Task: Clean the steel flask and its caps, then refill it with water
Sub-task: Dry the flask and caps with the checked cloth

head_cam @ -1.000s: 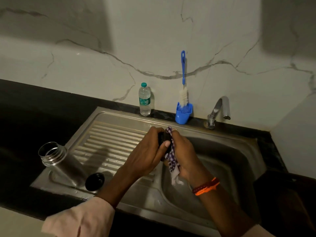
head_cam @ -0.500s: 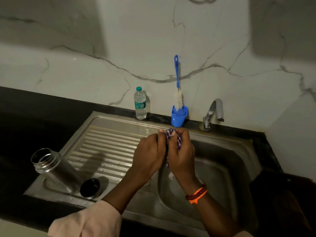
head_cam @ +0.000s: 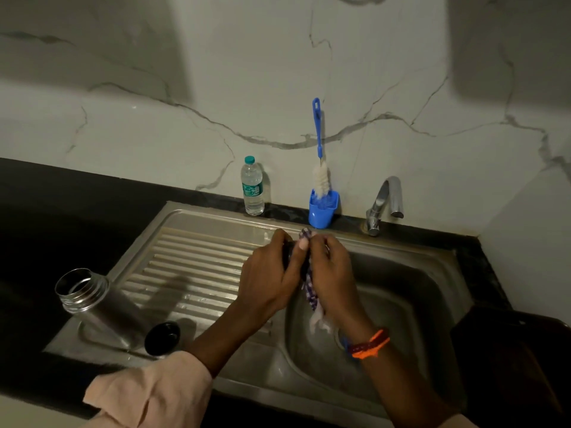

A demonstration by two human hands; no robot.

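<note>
1. My left hand (head_cam: 268,273) grips a dark cap (head_cam: 289,257) over the sink (head_cam: 401,304) basin's left edge.
2. My right hand (head_cam: 332,273) pinches the checked cloth (head_cam: 310,291) against the cap's right side.
3. The steel flask (head_cam: 92,301) stands open at the drainboard's front-left corner, nearer my left hand.

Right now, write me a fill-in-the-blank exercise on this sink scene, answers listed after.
1. The steel flask stands on the drainboard with its mouth ____.
2. The loose black cap lies just to the ____ of the flask in the picture.
3. The right hand holds a checked ____ against the cap in the left hand.
4. The bottle brush stands in a ____ holder.

Answers: open; right; cloth; blue
</note>
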